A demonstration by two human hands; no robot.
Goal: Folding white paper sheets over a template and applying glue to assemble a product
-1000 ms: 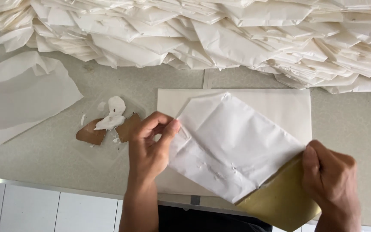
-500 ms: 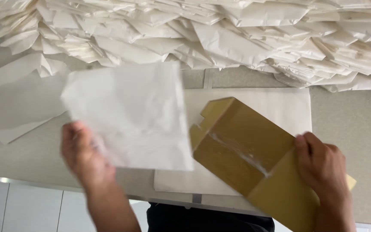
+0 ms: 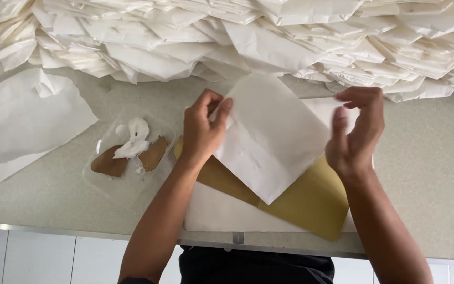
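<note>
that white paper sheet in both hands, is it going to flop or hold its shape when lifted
The white sheet probably flops: it is thin and already creased. It looks very light, since the left hand and right hand pinch only its top corners. It may slide easily over the brown sheet beneath it.

A packing workshop — folded white paper bags (image 3: 269, 37) heaped along the counter (image 3: 437, 173).

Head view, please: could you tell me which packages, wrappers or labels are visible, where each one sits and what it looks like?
White paper sheet: held at its top corners by left hand and right hand, rectangular.
Brown envelope: flat under that sheet, mustard-tan.
Pile of folded white paper bags: along the counter's far side.
Clear plastic wrapper: left of the left hand, holding brown and white scraps.
No labels or screens.
</note>
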